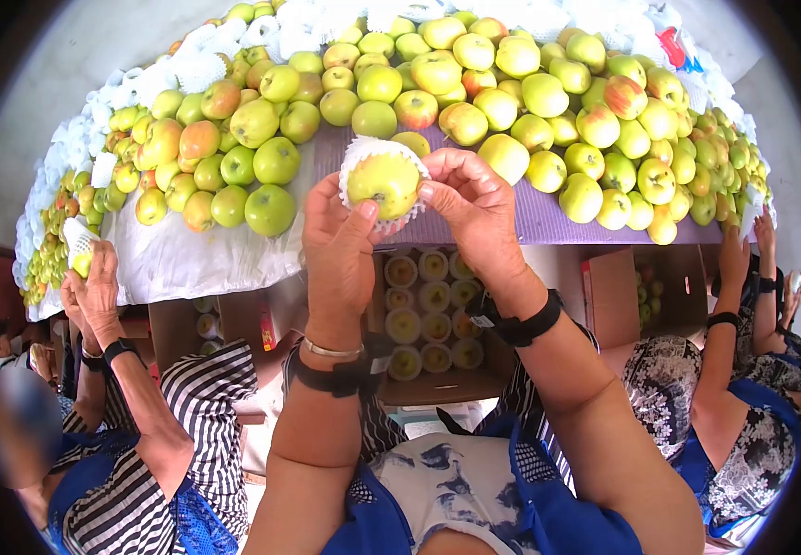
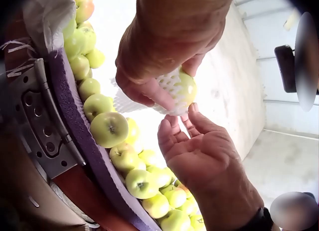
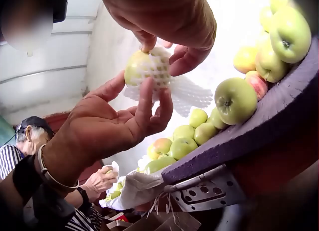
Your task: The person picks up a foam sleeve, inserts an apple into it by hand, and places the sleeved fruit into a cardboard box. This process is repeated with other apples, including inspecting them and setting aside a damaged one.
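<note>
Yellow-green apple (image 1: pixel 384 180) half-sleeved in white foam netting (image 1: pixel 360 154) sits raised between both hands, above the near edge of the purple-covered counter (image 1: pixel 548 220). Left hand (image 1: pixel 337 250) cups it from below-left; right hand (image 1: pixel 474 205) pinches the netting's right rim, equally close.

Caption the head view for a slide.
Both hands hold an apple in a white foam net before heaped apples.

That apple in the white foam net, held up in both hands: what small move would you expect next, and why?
Probably tugging the foam net further down over the apple. The fruit's face is bare, with the net only ringing its edge, and both the left hand and right hand pinch that rim. The box below holds apples already in nets.
</note>
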The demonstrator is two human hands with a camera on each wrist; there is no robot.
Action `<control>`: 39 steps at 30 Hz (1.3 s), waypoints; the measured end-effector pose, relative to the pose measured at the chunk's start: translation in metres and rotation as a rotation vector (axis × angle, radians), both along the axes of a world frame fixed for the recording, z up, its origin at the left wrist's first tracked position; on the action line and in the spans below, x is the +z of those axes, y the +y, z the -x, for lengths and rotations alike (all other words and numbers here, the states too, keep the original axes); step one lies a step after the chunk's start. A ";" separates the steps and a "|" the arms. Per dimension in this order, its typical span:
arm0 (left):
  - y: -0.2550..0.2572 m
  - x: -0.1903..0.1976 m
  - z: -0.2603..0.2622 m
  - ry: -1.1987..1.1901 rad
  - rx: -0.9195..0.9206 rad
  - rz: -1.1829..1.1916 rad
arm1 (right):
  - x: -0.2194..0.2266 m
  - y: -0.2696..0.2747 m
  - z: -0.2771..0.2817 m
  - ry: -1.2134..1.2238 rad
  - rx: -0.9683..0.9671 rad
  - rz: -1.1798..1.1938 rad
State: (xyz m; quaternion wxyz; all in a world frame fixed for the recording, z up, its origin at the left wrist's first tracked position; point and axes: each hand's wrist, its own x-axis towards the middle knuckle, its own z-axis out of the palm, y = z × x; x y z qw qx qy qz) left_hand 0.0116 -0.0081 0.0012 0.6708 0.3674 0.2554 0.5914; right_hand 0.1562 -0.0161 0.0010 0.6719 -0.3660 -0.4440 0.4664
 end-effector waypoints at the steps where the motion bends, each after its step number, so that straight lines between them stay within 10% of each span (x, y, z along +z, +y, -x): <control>1: 0.000 -0.001 0.000 0.007 -0.010 -0.002 | 0.005 -0.001 0.001 -0.006 -0.020 0.009; 8: -0.001 -0.003 -0.004 0.116 -0.016 -0.082 | -0.002 -0.001 -0.002 -0.041 -0.124 0.069; 14: -0.002 0.002 -0.006 0.078 0.052 -0.020 | 0.006 -0.011 0.010 -0.598 -0.418 -0.428; 29: -0.002 -0.001 -0.004 -0.055 -0.013 -0.056 | -0.004 -0.011 0.021 -0.867 -0.393 -0.579; 35: 0.003 -0.002 0.003 0.036 0.022 0.012 | 0.004 -0.016 0.018 -0.894 -0.266 -0.625; 39: -0.001 0.002 0.001 0.021 -0.062 0.040 | 0.000 0.002 -0.007 -0.422 -0.390 -0.178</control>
